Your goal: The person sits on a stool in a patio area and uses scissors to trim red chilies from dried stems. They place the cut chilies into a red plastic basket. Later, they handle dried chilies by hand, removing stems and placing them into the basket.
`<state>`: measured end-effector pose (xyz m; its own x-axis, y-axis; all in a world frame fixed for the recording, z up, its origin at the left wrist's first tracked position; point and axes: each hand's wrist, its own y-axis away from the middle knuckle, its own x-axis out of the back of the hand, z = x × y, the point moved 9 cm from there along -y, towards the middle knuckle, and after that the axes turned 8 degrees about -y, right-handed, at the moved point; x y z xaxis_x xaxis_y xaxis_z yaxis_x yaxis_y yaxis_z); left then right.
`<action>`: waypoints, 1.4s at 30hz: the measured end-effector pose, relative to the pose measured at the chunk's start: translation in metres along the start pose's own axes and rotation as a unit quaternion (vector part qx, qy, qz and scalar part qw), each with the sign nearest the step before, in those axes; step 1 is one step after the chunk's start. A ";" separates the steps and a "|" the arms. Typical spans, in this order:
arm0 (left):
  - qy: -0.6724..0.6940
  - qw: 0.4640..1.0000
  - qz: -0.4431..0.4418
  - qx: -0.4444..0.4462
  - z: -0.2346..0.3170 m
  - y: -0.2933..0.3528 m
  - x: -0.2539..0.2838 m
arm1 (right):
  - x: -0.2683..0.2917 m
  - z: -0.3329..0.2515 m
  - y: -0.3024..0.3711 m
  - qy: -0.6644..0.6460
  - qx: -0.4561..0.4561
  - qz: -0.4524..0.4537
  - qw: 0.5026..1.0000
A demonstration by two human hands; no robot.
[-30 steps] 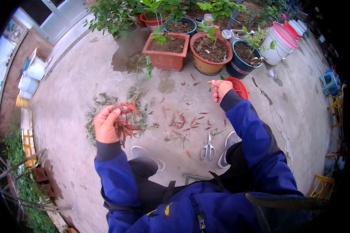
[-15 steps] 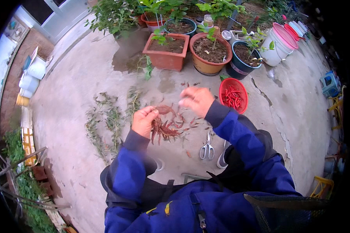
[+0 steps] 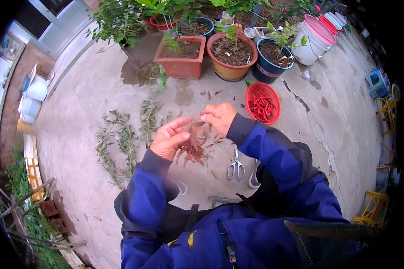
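Observation:
A bunch of dried red chili peppers [image 3: 192,151], blurred, hangs just below the thumb of my left hand [image 3: 168,140]. That hand has its thumb and fingers apart. Close by on the right, my right hand [image 3: 221,117] is closed in a pinch above the bunch; what lies between its fingertips is too blurred to make out. Loose chili peppers are scattered on the concrete under and beyond my hands. Silver-grey scissors [image 3: 236,167] lie near my right foot. A red plastic basin [image 3: 277,117] holding bright red chili peppers [image 3: 262,106] stands to the right of my right hand.
Wilted green stalks [image 3: 126,143] lie left of my left hand. A square planter [image 3: 179,68], an orange round pot [image 3: 232,71] and a dark blue pot [image 3: 268,75] line the far side. White buckets [image 3: 307,49] stand far right. A crack [image 3: 297,96] runs through the concrete.
My right hand has come in toward the left and closed its fingers. My left hand's fingers have spread from their grip on the bunch. The whole view has shifted slightly.

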<state>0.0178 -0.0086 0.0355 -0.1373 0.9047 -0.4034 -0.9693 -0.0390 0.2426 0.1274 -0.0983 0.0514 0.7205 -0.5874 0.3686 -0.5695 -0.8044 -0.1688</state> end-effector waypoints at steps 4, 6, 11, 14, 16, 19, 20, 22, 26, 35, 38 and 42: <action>-0.104 0.994 0.026 0.008 -0.005 -0.001 0.013 | 0.016 -0.005 -0.005 0.165 -0.020 -0.016 0.986; -0.066 0.997 0.035 0.032 -0.010 0.001 0.015 | 0.023 -0.008 -0.006 0.279 -0.022 0.011 0.960; -0.071 0.990 0.114 -0.034 0.019 0.014 0.033 | 0.075 0.038 -0.019 0.354 -0.147 0.095 0.919; -0.065 0.984 0.157 -0.044 0.030 0.024 0.059 | 0.096 0.061 -0.016 0.401 -0.199 0.108 0.888; -0.070 0.982 0.165 -0.065 0.049 0.032 0.071 | 0.099 0.066 -0.014 0.414 -0.214 0.110 0.878; -0.052 0.973 0.201 -0.105 0.062 0.043 0.091 | 0.092 0.070 -0.017 0.445 -0.230 0.065 0.863; -0.055 0.973 0.198 -0.105 0.062 0.043 0.090 | 0.088 0.070 -0.017 0.443 -0.231 0.056 0.865; -0.039 0.974 0.198 -0.099 0.060 0.046 0.090 | 0.074 0.061 -0.017 0.439 -0.225 0.040 0.869; -0.039 0.974 0.204 -0.088 0.048 0.039 0.081 | 0.049 0.043 -0.019 0.389 -0.149 0.034 0.908; 0.051 0.994 0.094 -0.019 0.005 0.009 0.030 | -0.035 -0.039 0.000 -0.130 0.033 -0.044 0.990; 0.058 0.997 0.051 -0.007 0.001 0.003 0.018 | -0.043 -0.015 0.007 -0.181 -0.031 -0.056 0.981; 0.029 0.998 0.053 0.008 -0.005 0.005 0.023 | -0.028 -0.031 0.005 0.217 0.087 -0.039 0.972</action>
<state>0.0084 0.0104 0.0232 -0.2513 0.8695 -0.4252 -0.9453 -0.1260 0.3010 0.0924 -0.0833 0.0689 0.5036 -0.4612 0.7306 -0.4172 -0.8703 -0.2618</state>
